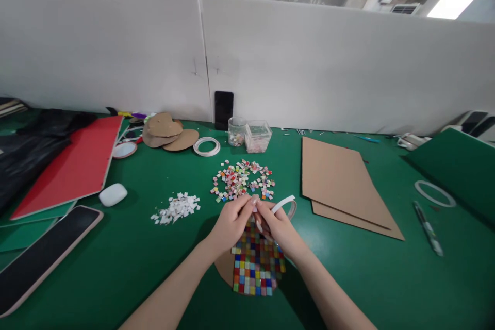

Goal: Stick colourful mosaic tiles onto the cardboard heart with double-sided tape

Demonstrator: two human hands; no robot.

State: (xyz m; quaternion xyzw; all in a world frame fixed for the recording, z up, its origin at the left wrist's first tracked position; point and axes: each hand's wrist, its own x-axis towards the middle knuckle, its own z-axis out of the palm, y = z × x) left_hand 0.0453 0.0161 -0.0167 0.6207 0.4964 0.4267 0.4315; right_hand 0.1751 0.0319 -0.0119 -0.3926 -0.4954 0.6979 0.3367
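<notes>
My left hand (231, 221) and my right hand (276, 224) meet fingertip to fingertip just above a brown cardboard piece covered with a grid of small coloured mosaic tiles (257, 265). A white strip of double-sided tape (283, 203) sticks out from my right hand, pinched between both hands, with its roll (291, 209) partly hidden behind the fingers. A loose heap of coloured tiles (243, 180) lies just beyond my hands. To the left sits a small pile of white paper scraps (176, 208).
Two cardboard sheets (340, 185) lie to the right, a pen (428, 228) and tape ring (434, 193) farther right. Two clear containers (249, 135), a tape roll (206, 146), cardboard cut-outs (168, 132) and a black phone (223, 109) stand at the back. Left: red board (73, 165), earbud case (113, 194), phone (42, 255).
</notes>
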